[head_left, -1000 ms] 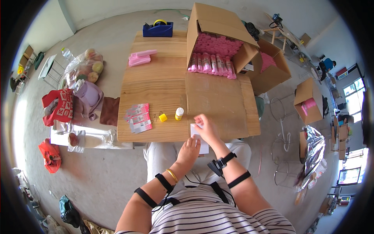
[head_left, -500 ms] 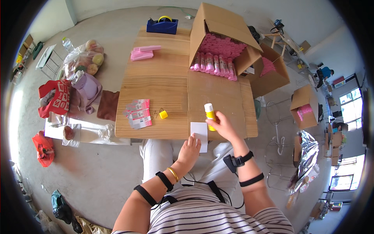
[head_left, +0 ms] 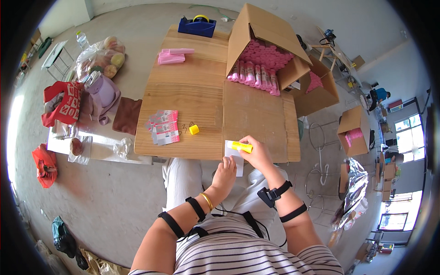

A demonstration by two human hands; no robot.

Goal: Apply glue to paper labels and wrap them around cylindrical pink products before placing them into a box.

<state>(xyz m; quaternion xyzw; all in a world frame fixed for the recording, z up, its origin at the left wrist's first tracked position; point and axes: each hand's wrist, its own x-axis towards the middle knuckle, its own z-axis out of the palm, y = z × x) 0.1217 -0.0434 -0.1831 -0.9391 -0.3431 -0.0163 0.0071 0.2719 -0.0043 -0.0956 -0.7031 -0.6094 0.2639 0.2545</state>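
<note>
Yellow glue stick: the stick [head_left: 241, 146] lies nearly level across the top of the paper, its white end towards 9 o'clock, probably so that tip meets the sheet.
Right hand: its fingers [head_left: 253, 151] are closed around the stick's 3 o'clock end, which leaves the other end free.
White paper: a narrow sheet [head_left: 239, 167] running 12 to 6 o'clock, its lower end overhanging the worktop's [head_left: 183, 98] near edge.
Left hand: fingertips rest on the paper from 7 o'clock [head_left: 224, 176], seemingly to steady it; whether the hidden thumb pinches underneath, I cannot tell.
Yellow cap: off the stick, at 10 o'clock from the paper [head_left: 194, 130], within easy reach.
Printed cards: overlapping in a fan just beyond the cap [head_left: 166, 128], perhaps for picking singly.
Cardboard box: towards 1 o'clock, on its side [head_left: 270, 26], its opening facing the person, pink rolls [head_left: 255, 77] stacked inside.
</note>
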